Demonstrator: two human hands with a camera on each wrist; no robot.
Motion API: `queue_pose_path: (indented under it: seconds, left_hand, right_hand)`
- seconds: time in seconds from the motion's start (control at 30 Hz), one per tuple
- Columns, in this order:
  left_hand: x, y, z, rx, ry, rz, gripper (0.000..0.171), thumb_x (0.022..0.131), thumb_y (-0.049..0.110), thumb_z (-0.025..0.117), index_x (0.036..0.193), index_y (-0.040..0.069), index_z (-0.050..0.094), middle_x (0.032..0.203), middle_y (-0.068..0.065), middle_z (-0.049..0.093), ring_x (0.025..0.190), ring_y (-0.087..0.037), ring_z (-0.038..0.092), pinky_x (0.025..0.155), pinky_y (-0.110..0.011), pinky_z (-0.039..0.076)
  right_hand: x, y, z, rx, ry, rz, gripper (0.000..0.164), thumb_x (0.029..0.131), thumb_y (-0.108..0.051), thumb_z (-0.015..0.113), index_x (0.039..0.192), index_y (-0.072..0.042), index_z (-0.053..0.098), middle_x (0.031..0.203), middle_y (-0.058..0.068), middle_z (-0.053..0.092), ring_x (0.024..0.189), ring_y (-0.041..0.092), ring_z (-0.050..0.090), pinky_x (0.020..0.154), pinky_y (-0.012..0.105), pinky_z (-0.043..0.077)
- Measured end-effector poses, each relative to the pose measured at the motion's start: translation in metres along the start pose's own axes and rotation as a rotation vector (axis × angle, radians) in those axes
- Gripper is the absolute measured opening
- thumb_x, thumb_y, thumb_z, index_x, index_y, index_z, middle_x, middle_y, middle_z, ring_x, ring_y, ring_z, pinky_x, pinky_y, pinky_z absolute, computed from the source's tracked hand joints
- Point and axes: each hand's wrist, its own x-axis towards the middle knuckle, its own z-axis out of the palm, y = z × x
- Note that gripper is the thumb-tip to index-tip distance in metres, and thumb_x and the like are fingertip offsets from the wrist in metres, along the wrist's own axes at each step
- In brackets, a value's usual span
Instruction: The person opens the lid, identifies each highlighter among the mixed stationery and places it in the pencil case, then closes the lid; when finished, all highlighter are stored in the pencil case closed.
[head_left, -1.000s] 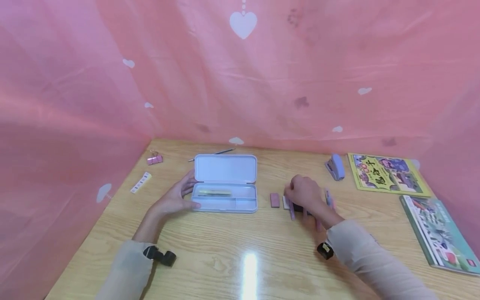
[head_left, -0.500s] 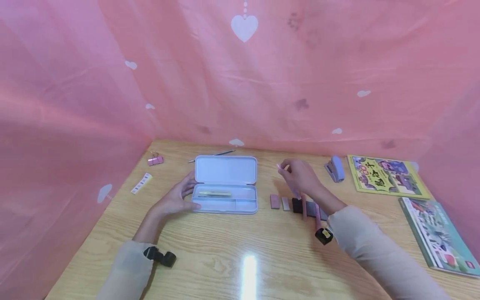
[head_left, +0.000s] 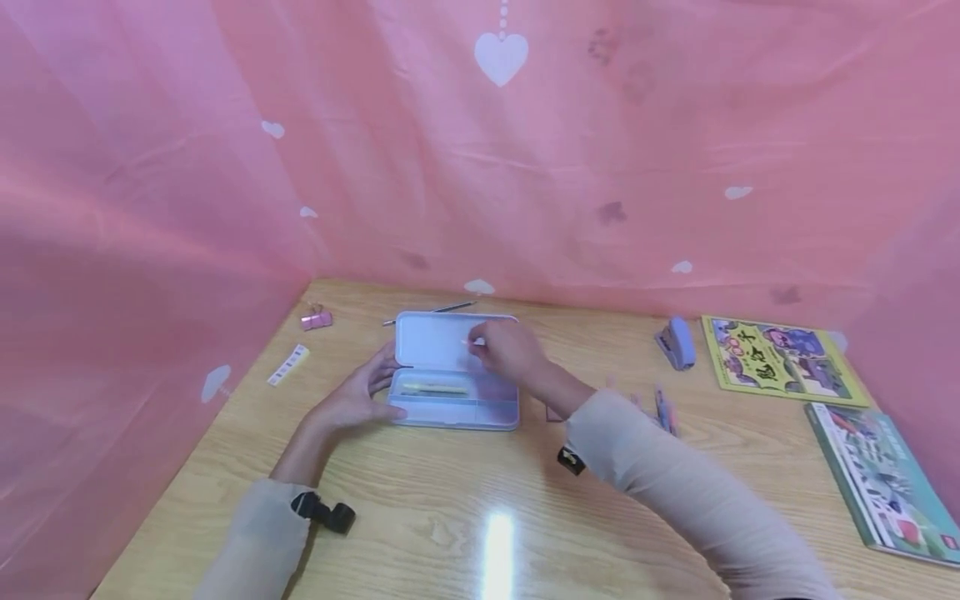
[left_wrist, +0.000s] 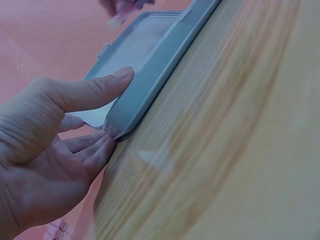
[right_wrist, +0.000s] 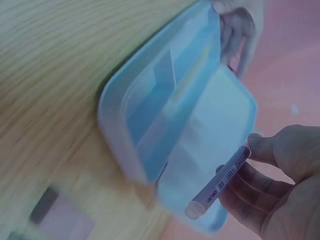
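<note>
A light blue pencil case (head_left: pixel 435 412) lies with its lid raised in the head view. My left hand (head_left: pixel 356 400) grips its left end, thumb on the front rim and fingers round the side; the left wrist view shows this thumb (left_wrist: pixel 97 92) over the case wall. Above the lid side, my right hand (head_left: pixel 513 350) pinches a slim purple marker pen (right_wrist: pixel 220 182) with a barcode label, apart from the case. A pale yellow pen (head_left: pixel 435 389) lies in the rear compartment. The front compartments look bare.
To the right are pens (head_left: pixel 664 411) partly behind the sleeve, a purple stapler (head_left: pixel 677 342), a yellow book (head_left: pixel 783 358) and a green book (head_left: pixel 885 479). A pencil (head_left: pixel 454 307) lies behind the lid. At left are a pink binder clip (head_left: pixel 317 318) and a white strip (head_left: pixel 288 365).
My right hand has picked up the marker pen from the group at right and carried it left over the pencil case. The left hand has stayed on the case.
</note>
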Motion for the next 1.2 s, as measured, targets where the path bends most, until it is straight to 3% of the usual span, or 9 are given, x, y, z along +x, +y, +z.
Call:
queue_pose_path:
  seconds: [0.17, 0.4, 0.7, 1.0, 1.2]
  left_hand:
    - [-0.004, 0.004, 0.0, -0.011, -0.003, -0.025, 0.112, 0.071, 0.001, 0.079, 0.153, 0.016, 0.004, 0.145, -0.019, 0.035, 0.136, -0.038, 0.031, 0.115, -0.051, 0.024]
    - [-0.001, -0.006, 0.0, -0.014, -0.013, -0.018, 0.114, 0.07, 0.006, 0.081, 0.153, 0.023, 0.005, 0.147, -0.012, 0.035, 0.136, -0.031, 0.034, 0.114, -0.042, 0.03]
    - [0.002, -0.004, -0.001, 0.003, -0.007, -0.041, 0.115, 0.07, 0.01, 0.083, 0.153, 0.026, 0.004, 0.149, -0.011, 0.032, 0.137, -0.03, 0.033, 0.113, -0.041, 0.031]
    - [0.004, -0.006, -0.002, -0.014, -0.02, 0.021, 0.115, 0.069, 0.007, 0.082, 0.153, 0.021, 0.005, 0.146, -0.016, 0.035, 0.135, -0.033, 0.034, 0.114, -0.042, 0.029]
    - [0.003, -0.007, -0.002, -0.031, -0.018, 0.025, 0.117, 0.067, 0.005, 0.083, 0.153, 0.021, 0.005, 0.146, -0.013, 0.034, 0.136, -0.029, 0.035, 0.113, -0.036, 0.031]
  right_hand:
    - [0.017, -0.03, 0.011, -0.029, -0.083, -0.03, 0.021, 0.091, -0.021, 0.061, 0.108, -0.016, 0.072, 0.103, 0.001, 0.071, 0.092, 0.016, 0.064, 0.075, 0.032, 0.057]
    - [0.029, -0.058, 0.021, 0.035, -0.149, -0.049, 0.024, 0.093, -0.024, 0.06, 0.114, -0.017, 0.07, 0.113, 0.0, 0.068, 0.109, 0.018, 0.061, 0.089, 0.036, 0.054]
    - [0.035, -0.065, 0.051, -0.001, -0.201, -0.031, 0.023, 0.093, -0.024, 0.059, 0.113, -0.019, 0.07, 0.11, -0.002, 0.069, 0.102, 0.017, 0.061, 0.081, 0.035, 0.056]
    - [0.032, -0.07, 0.074, -0.268, -0.217, -0.088, 0.015, 0.093, -0.023, 0.058, 0.102, -0.018, 0.069, 0.088, -0.003, 0.068, 0.082, 0.014, 0.063, 0.067, 0.035, 0.059]
    - [0.028, -0.075, 0.081, -0.278, -0.23, -0.067, 0.018, 0.086, -0.017, 0.065, 0.104, -0.019, 0.069, 0.09, -0.002, 0.064, 0.081, 0.014, 0.059, 0.064, 0.036, 0.059]
